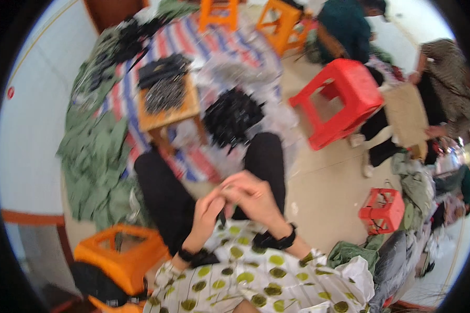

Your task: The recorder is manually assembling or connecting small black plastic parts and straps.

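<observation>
Both hands are brought together above the lap, the left hand (206, 213) angled inward from the lower left with its wrist nearly upright, the right hand (255, 197) reaching across from the lower right, back uppermost and knuckles bent. The fingers of the two hands meet at the tips. The left fingers are pinched on a small dark piece (222, 217), which protrudes just below them; blur prevents identification. The right fingers are curled against the left fingertips; whether they also grip the piece cannot be told. Each wrist bears a black band, and a white garment with green dots (237, 252) lies directly below the fingers. Black-trousered legs flank them. Just beyond the fingers, between the knees and farther out, sits a heap of glossy black pieces (233, 117). Beyond and left of the fingers stands a small wooden bench (152, 123) carrying a pile of small grey parts (165, 96) and a dark bundle (163, 70). Well to their right stands a red stool (357, 86); farthest right, a person in a patterned top (449, 86) has a hand at a tan panel (405, 112).
</observation>
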Demonstrator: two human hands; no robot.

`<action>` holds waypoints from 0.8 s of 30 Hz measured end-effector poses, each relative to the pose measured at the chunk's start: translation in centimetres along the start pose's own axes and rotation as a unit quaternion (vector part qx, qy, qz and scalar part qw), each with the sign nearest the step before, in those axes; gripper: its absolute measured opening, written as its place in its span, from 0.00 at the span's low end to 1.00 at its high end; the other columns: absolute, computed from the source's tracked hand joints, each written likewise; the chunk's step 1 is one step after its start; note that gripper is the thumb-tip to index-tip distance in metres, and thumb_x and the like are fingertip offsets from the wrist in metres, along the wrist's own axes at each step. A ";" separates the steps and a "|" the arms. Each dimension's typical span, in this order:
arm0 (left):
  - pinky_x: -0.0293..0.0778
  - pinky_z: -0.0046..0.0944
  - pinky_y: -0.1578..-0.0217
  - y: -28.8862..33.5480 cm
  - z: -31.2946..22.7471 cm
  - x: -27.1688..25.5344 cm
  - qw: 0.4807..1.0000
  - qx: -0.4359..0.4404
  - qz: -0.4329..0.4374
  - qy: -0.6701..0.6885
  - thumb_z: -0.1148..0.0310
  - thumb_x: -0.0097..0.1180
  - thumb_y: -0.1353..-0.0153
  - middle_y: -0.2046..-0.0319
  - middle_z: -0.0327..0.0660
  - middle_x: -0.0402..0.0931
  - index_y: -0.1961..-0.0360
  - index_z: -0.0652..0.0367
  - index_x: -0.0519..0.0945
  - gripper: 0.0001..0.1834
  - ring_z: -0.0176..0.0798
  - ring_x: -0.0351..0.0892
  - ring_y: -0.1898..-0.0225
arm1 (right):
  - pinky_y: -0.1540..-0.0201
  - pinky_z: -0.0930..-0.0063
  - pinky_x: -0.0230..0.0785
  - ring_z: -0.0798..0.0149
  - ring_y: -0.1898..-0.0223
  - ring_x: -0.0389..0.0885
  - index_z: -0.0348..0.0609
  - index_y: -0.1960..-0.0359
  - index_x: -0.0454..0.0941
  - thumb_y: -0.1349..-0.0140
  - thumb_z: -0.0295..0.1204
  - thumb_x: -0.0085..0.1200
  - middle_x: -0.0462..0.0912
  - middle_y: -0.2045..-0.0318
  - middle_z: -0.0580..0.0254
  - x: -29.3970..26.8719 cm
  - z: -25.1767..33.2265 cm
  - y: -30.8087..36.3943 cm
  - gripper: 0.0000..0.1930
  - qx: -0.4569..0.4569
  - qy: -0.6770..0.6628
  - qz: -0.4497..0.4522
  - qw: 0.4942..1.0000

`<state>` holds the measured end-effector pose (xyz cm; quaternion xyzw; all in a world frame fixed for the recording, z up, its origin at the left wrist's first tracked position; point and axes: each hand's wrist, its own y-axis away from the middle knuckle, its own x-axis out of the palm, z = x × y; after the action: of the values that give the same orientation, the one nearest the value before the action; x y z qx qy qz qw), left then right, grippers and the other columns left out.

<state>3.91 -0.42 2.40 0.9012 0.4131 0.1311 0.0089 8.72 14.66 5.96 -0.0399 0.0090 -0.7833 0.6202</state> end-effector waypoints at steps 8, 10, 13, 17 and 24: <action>0.70 0.34 0.59 -0.1 -1.2 0.8 0.953 0.226 -0.151 -0.138 0.70 0.61 0.48 0.64 0.42 0.72 0.60 0.63 0.73 0.15 0.37 0.73 0.62 | 0.68 0.84 0.64 0.77 0.71 0.73 0.35 0.67 0.81 0.43 0.25 0.56 0.78 0.73 0.66 -0.5 -1.1 -0.7 0.06 0.019 0.025 -0.023 0.999; 0.72 0.34 0.65 -0.1 -2.2 1.1 0.916 0.272 -0.141 -0.260 0.79 0.64 0.57 0.67 0.43 0.72 0.66 0.60 0.76 0.14 0.41 0.74 0.66 | 0.69 0.84 0.64 0.78 0.71 0.72 0.35 0.67 0.81 0.43 0.26 0.56 0.78 0.73 0.67 -0.3 -1.4 -0.5 0.06 0.021 0.009 -0.020 1.000; 0.72 0.34 0.68 -0.1 -1.5 1.3 0.901 0.274 -0.163 -0.295 0.81 0.63 0.57 0.69 0.42 0.72 0.68 0.59 0.76 0.13 0.41 0.75 0.69 | 0.70 0.85 0.64 0.79 0.73 0.72 0.34 0.66 0.80 0.42 0.26 0.56 0.78 0.74 0.67 -0.2 -1.6 -0.4 0.07 0.037 -0.012 -0.016 0.999; 0.71 0.34 0.70 0.2 -0.9 0.9 0.915 0.258 -0.153 -0.270 0.83 0.62 0.58 0.70 0.41 0.70 0.70 0.59 0.76 0.13 0.38 0.74 0.70 | 0.71 0.85 0.66 0.78 0.75 0.73 0.34 0.66 0.80 0.41 0.27 0.56 0.79 0.75 0.67 -0.3 -1.3 -0.6 0.07 0.083 -0.099 0.001 0.992; 0.67 0.27 0.62 0.0 0.4 0.5 0.958 0.235 -0.078 -0.146 0.81 0.60 0.48 0.64 0.39 0.64 0.69 0.62 0.73 0.08 0.29 0.69 0.64 | 0.73 0.84 0.69 0.77 0.78 0.74 0.36 0.67 0.81 0.41 0.28 0.56 0.80 0.75 0.65 -0.9 -2.1 -0.5 0.07 0.203 -0.339 0.016 0.918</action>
<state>4.37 0.00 2.09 0.8523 0.4950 -0.1044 -0.1330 8.23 15.56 3.81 -0.1765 -0.3605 -0.6979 0.5932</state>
